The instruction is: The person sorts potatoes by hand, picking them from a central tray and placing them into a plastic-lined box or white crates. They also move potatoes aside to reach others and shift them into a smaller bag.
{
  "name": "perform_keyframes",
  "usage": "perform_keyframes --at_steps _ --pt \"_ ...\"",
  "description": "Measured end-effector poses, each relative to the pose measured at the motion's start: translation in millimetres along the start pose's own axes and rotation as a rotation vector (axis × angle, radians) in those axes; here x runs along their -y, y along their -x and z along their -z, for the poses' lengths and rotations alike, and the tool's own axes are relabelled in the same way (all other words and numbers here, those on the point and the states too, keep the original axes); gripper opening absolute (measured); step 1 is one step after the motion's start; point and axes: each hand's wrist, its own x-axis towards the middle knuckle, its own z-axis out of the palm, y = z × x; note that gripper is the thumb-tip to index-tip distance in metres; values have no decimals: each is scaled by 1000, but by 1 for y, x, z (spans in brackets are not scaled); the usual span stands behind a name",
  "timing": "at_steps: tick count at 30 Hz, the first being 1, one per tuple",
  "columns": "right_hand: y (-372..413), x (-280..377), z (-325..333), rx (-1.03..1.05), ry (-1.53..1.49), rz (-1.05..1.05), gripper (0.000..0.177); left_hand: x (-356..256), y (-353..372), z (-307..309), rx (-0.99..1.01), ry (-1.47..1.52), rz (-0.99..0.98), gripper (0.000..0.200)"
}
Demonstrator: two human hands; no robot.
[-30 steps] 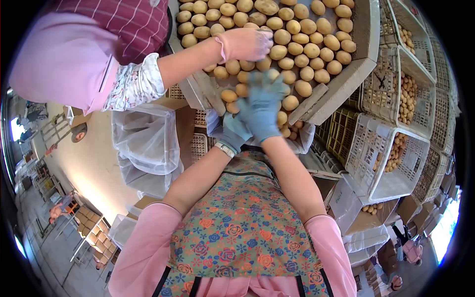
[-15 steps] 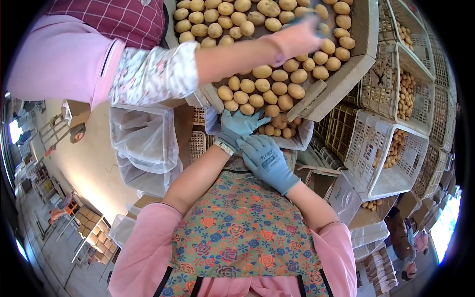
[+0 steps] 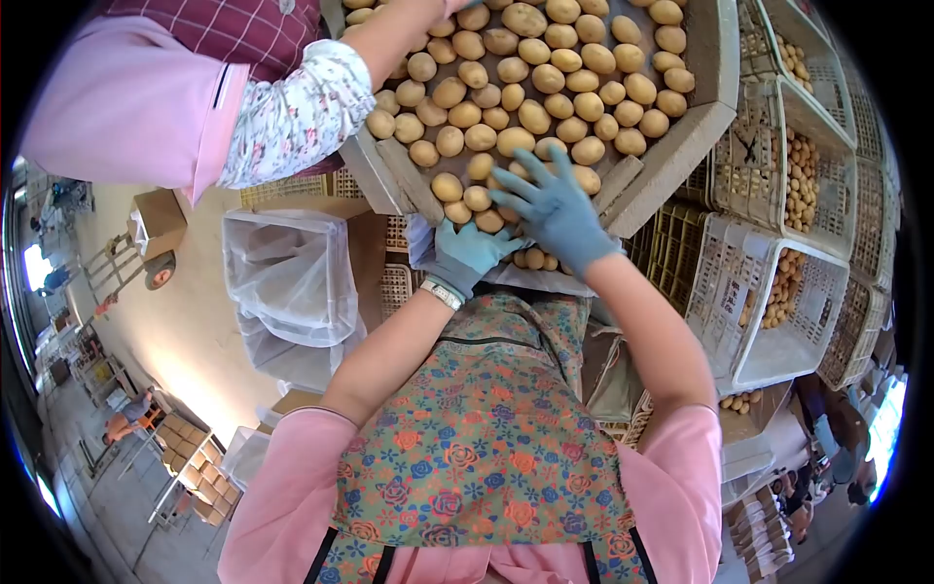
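Pale yellow potatoes (image 3: 534,118) lie spread over a sorting table with a wooden rim (image 3: 671,161), which narrows to an outlet near me. Over the potatoes at this outlet is my right hand (image 3: 562,209), gloved in blue-grey, its fingers spread and reaching onto them. My left hand (image 3: 473,252), also gloved, rests at the left lower edge of the outlet, fingers stretched out and holding nothing visible. Below the outlet, more potatoes (image 3: 533,260) sit in a container with a pale liner (image 3: 421,241), partly hidden by my hands.
A co-worker's arm in a floral sleeve (image 3: 297,122) reaches over the table's far left. White crates (image 3: 769,370) holding potatoes are stacked at the right. At the left stands a box with a clear plastic liner (image 3: 287,277); a cardboard box (image 3: 158,222) is farther off.
My right hand has moved from beside my left wrist up and right onto the potatoes, its fingers spreading. The co-worker's arm has drawn back up and left. Potatoes at the outlet have shifted.
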Motion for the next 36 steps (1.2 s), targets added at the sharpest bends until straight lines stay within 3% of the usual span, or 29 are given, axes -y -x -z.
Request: perform_keyframes --at_steps 1,3,5,6,7,8,9,10,12,14,15,16,17,18,22,25,27,28,31,32,34,36 --pt "14 -2 18 168 77 -37 43 -18 1 -1 14 -66 54 85" --pt "35 7 58 256 218 -47 42 -20 5 -2 27 -125 118 89" --pt "54 5 75 402 332 -209 39 3 1 -7 -25 91 21 94" --pt "64 -4 71 407 339 -206 39 -4 -1 -4 -33 -569 67 100" --pt "74 -12 62 279 299 -171 38 -12 -1 -5 -34 -563 65 100" --pt "75 -15 61 150 257 -135 37 -25 -2 -7 -41 227 157 100" --pt "76 -15 61 149 260 -132 37 -32 -2 -7 -42 1016 235 100" --pt "75 -12 60 145 235 -181 36 -29 -2 -7 -42 1015 234 100" --pt "68 -5 57 136 207 -232 36 -19 0 -5 -33 -693 79 98" --pt "58 0 46 -219 67 -381 40 -13 1 -5 -50 -795 73 96" --pt "47 9 45 -221 65 -383 40 -10 2 -6 -63 -895 68 94" --pt "36 20 45 -33 35 -442 44 -6 1 -5 -58 -900 68 94" --pt "31 26 45 158 5 -501 48 2 -1 -5 -61 -560 96 90" --pt "27 24 21 317 243 -422 53 3 -2 -5 -62 -218 124 87" --pt "26 25 7 381 409 -345 58 -2 0 0 -19 85 47 82" --pt "26 35 13 261 147 -433 54 16 5 -1 -21 219 148 77" --pt "36 44 -7 154 130 -315 52 31 10 4 -124 -1642 -400 64" --pt "40 48 -20 49 112 -194 50 32 9 4 -71 -1727 -329 65" --pt "39 53 -41 41 -21 -207 46 19 4 1 72 -1443 -65 69" --pt "41 59 -21 -37 -113 -226 43 15 3 1 90 -1309 -4 70" --pt "62 72 13 -69 -351 -386 41 10 3 1 84 -853 104 72" --pt "114 75 16 -10 -254 -571 42 -3 -1 -1 -6 -125 125 80"
